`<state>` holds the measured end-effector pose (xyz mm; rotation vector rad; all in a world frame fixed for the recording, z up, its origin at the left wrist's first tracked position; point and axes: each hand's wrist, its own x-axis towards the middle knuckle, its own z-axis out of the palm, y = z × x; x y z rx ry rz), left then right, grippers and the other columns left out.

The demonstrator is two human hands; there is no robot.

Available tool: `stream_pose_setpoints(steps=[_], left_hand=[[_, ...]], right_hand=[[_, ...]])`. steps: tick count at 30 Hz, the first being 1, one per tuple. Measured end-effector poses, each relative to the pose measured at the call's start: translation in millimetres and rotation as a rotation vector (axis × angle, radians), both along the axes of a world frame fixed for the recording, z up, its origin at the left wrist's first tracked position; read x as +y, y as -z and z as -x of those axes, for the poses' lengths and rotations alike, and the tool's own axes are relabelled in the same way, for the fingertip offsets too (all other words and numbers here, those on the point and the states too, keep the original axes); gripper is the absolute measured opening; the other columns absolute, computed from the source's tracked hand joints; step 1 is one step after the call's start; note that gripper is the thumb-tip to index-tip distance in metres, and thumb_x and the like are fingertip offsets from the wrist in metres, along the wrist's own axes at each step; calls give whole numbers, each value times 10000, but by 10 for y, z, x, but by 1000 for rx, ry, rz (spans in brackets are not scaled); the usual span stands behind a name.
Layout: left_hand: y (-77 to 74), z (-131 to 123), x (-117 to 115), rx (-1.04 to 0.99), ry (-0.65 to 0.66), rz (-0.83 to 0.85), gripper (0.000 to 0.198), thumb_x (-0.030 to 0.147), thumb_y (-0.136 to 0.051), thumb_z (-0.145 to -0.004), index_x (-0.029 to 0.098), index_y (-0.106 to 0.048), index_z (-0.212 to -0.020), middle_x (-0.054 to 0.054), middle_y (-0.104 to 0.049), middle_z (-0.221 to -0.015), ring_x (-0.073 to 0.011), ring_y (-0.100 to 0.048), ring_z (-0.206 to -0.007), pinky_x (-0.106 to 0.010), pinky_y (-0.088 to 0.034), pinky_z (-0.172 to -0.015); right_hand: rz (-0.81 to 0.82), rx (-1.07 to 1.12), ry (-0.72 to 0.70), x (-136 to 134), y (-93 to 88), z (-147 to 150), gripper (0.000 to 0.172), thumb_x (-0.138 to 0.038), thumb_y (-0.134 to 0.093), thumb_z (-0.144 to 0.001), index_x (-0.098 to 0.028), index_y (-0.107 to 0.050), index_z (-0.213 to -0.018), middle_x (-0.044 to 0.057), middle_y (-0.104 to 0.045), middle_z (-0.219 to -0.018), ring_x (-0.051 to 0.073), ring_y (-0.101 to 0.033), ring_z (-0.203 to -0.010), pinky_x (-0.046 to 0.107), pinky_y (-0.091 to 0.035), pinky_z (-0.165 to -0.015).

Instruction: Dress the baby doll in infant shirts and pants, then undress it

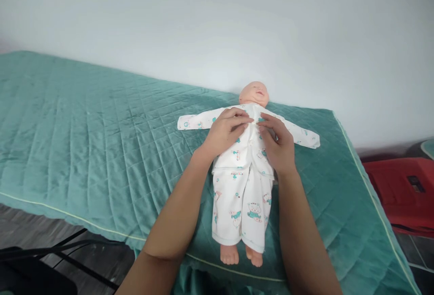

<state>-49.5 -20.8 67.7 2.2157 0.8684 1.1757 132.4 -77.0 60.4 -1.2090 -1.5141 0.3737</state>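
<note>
A baby doll [255, 92] lies on its back with its arms spread, dressed in a white printed shirt [233, 155] and matching white trousers [228, 204]. On the chest, my left hand [228, 130] has its thumb and fingertips closed on the shirt's front by the middle seam. Facing it across that seam, my right hand [278, 140] is closed on the other side of the front, its fingers bent. The fingers partly hide the upper front opening. Both sleeves lie out flat, and the doll's bare feet show below the trouser hems.
A green quilted cover [101, 137] spreads under the doll and far to the left. Behind it rises a pale wall [203, 24]. To the right, below the cover's edge, is a red plastic case [400, 191]. Black metal legs [77, 265] stand at lower left.
</note>
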Motion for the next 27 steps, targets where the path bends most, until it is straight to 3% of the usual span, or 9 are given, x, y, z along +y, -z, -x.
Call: stream_pose_setpoints(steps=[8, 15, 22, 27], left_hand=[[-7, -5, 0, -14, 3, 24, 295, 162, -540, -940, 280, -755, -1105, -54, -665, -1207, -207, -582, -1168, -414, -464, -1046], [-9, 4, 10, 7, 15, -1, 316, 147, -535, -936, 288, -754, -1115, -53, -655, -1202, -206, -578, -1177, -415, -463, -1053], [55, -19, 35, 30, -29, -35, 312, 204, -498, -964, 275, -716, -1175, -63, -641, -1236, -213, -573, -1195, -423, -468, -1066], [131, -59, 86, 97, -50, -107, 424, 189, -405, -980, 283, -614, -1337, -58, -531, -1475, -227, -447, -1399, -472, -370, -1183]], right_hand=[[-32, -82, -26, -11, -45, -10, 166, -298, -611, -940, -287, -771, -984, 44, -686, -1290, 240, -600, -1250, 490, -466, -1085], [5, 152, 3, 24, 20, -14, 198, -324, -573, -954, -288, -737, -1059, 41, -692, -1279, 237, -609, -1248, 491, -454, -1109], [151, 70, -6, 52, 54, -54, 376, -375, -608, -920, -316, -634, -1291, 36, -573, -1460, 244, -493, -1388, 505, -373, -1190], [132, -42, -72, 76, 89, -100, 417, -448, -578, -948, -321, -611, -1344, 36, -464, -1562, 237, -383, -1476, 500, -284, -1246]])
